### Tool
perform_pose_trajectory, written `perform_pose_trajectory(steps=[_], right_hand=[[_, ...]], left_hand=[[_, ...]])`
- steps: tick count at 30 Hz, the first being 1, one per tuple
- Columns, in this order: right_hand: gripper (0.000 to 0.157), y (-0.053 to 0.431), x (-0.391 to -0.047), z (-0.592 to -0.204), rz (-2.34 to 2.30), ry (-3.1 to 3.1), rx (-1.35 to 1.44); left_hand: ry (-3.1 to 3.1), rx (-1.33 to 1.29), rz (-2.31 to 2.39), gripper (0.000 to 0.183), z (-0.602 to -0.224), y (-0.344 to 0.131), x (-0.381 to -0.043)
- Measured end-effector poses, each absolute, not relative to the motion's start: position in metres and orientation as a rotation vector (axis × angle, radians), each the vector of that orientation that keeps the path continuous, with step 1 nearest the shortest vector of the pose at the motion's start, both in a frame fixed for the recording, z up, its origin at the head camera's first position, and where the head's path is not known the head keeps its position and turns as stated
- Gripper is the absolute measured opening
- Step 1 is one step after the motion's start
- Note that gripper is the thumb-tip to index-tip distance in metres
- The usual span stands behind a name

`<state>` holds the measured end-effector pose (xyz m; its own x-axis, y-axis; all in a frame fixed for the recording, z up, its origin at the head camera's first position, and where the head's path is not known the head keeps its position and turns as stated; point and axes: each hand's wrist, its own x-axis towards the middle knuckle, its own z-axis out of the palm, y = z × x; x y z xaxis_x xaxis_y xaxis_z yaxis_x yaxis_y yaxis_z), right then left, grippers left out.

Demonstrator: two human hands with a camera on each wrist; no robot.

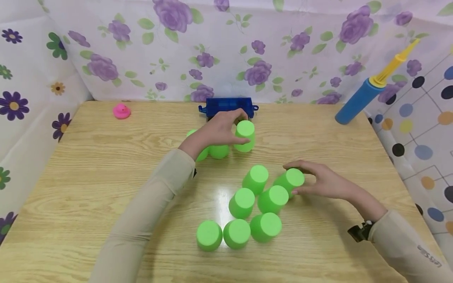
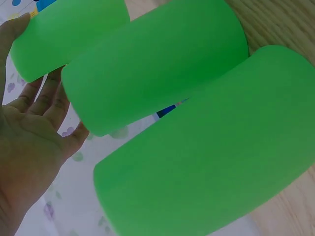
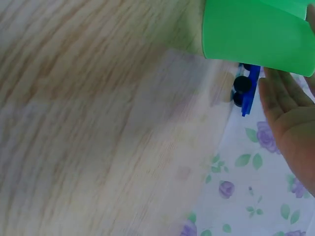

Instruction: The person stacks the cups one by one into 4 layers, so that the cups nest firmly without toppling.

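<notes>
Several bright green cups stand upside down on the wooden table, closed ends up. My left hand has its thumb and fingers around a green cup near the back; two more cups stand under its wrist, partly hidden. In the left wrist view, the thumb and fingers of the left hand sit on opposite sides of the farthest cup. My right hand holds another green cup at the right of the front group, thumb in front, fingers behind. That cup tops the right wrist view.
A dark blue toy wagon stands at the table's back edge, behind the left hand. A pink rubber duck sits at the back left. A blue and yellow hand pump leans at the back right. Patterned cloth hangs around the table.
</notes>
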<state>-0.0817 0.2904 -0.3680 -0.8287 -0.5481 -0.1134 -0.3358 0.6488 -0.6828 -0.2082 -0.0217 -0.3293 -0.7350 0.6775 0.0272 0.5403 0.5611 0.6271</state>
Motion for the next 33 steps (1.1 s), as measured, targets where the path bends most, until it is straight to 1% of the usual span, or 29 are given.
perform_pose_trajectory(steps=[10,15,23,33], right_hand=[[0.063,0.287,-0.08,-0.373,-0.971,2.59,-0.692],[0.062,0.288,-0.078,-0.374,-0.99,2.598,-0.661],[0.06,0.288,-0.076,-0.375,-1.024,2.581,-0.636],[0.06,0.288,-0.076,-0.375,-1.021,2.586,-0.656]], left_hand=[[2.581,0.861,0.755,0.06,-0.335,-0.021,-0.213],[2.616,0.862,0.663,0.059,-0.332,-0.02,-0.211],[2.6,0.803,0.648,0.058,-0.334,-0.018,-0.21],[2.594,0.808,0.671,0.057,-0.341,-0.02,-0.209]])
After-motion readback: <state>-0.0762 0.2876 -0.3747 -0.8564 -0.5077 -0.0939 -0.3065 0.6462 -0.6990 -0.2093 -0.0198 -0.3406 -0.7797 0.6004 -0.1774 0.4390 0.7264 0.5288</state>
